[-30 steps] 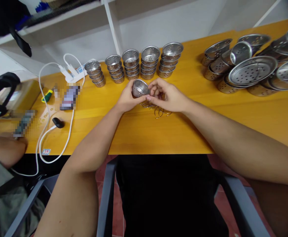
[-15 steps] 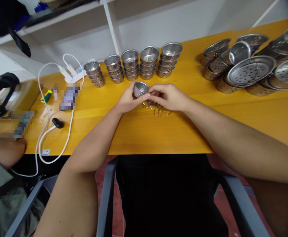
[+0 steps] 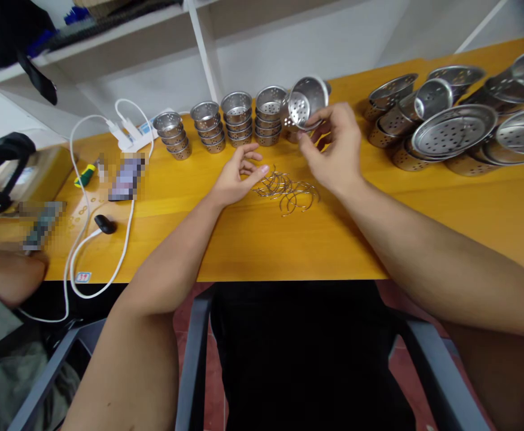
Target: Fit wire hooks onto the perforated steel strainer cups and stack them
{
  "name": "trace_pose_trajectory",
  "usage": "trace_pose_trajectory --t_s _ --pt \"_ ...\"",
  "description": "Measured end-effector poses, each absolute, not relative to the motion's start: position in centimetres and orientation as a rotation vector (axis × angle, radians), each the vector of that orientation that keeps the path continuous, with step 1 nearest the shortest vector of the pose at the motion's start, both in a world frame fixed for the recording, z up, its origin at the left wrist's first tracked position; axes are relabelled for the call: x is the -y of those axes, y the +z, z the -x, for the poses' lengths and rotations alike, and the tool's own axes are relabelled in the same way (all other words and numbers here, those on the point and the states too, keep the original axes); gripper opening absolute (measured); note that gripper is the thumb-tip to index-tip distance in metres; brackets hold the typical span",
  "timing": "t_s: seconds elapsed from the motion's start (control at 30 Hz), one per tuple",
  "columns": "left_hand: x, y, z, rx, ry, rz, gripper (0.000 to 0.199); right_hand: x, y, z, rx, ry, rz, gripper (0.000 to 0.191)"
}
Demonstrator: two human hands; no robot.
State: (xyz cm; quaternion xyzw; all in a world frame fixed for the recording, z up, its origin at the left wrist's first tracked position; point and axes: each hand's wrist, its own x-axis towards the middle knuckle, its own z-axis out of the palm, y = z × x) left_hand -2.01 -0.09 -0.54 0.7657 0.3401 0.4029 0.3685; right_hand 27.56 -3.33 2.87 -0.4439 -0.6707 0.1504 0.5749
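Note:
My right hand (image 3: 334, 143) grips a perforated metal cup (image 3: 312, 99) by its rim, tilted with its mouth toward me. It is in front of the rightmost stack of such cups, which it mostly hides; whether it touches that stack I cannot tell. My left hand (image 3: 239, 173) is empty, its fingers apart and slightly curled above the table. Between my hands lies a loose pile of thin curved wire pieces (image 3: 284, 187). Behind my left hand stand stacks of perforated metal cups (image 3: 236, 120) in a row.
Larger perforated metal containers (image 3: 454, 129) crowd the table's right side, some nested or tipped. At left are a power strip (image 3: 134, 139), white cable (image 3: 130, 230), phone (image 3: 127, 178) and a green-yellow screwdriver (image 3: 85, 175). A person's arm (image 3: 8, 275) rests at the left edge.
My right hand has moved right and away from me, now with a cup at the rightmost stack. My left hand has let go of the cup it held; the wire pile is uncovered.

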Motion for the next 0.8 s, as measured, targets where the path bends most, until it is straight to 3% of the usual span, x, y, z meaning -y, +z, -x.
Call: trace_pose_trajectory --t_s 0.13,0.3,0.4,0.8 --pt "0.0 -0.5 2.1 -0.898 1.04 -2.013 0.067 1.8 1.8 -29.5 1.583 0.344 0.984 0.037" --pt "-0.2 -0.7 2.0 -0.897 1.044 -1.997 0.065 1.0 2.1 -29.7 1.457 0.205 1.235 0.01" --pt "0.0 -0.6 2.0 -0.879 1.037 -1.963 0.064 1.3 3.3 -29.6 1.416 0.107 1.32 0.024" --pt "-0.1 -0.6 2.1 -0.887 1.015 -1.969 0.066 0.3 4.0 -31.4 1.329 -0.006 1.402 0.03"
